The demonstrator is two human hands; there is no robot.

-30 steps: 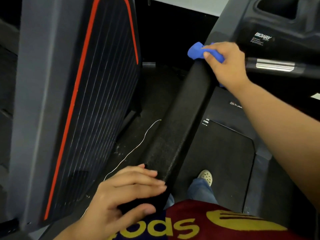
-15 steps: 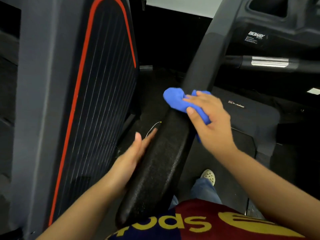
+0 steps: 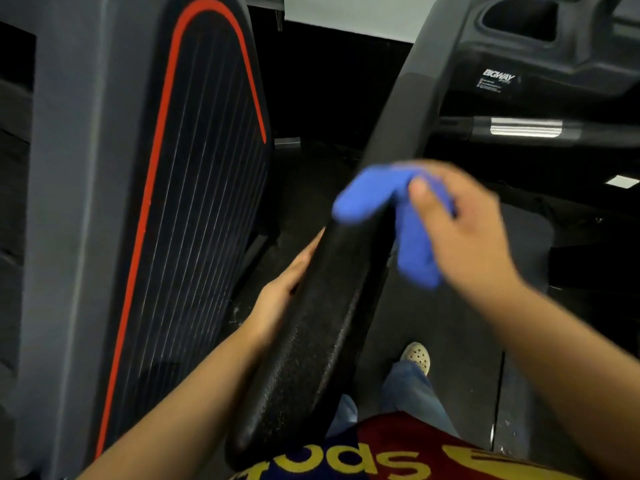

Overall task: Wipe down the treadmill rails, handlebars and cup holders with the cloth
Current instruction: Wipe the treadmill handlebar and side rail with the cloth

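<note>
Head view: the right hand (image 3: pixel 464 233) is closed around a crumpled blue cloth (image 3: pixel 388 206) and presses it on the long black foam-covered handlebar (image 3: pixel 311 327) of the treadmill, about halfway along the padded part. One fold of the cloth lies over the top of the bar and another hangs down on its right side. The hand and cloth are blurred, so I judge that a wiping stroke is going on.

The left hand (image 3: pixel 287 282) lies flat and open against the left side of the same bar, just below the cloth; it holds nothing and only steadies the bar.

As a judgement, the task is in its early or middle part: this left handlebar is being wiped, and nothing shows whether the other surfaces are finished.

At the top right corner of the treadmill console there is a dark moulded plastic cup holder (image 3: pixel 519 20). It looks empty, but its inside is in shadow. The short grip with a silver metal sensor plate (image 3: pixel 526 128) is not touched by any hand.
</note>
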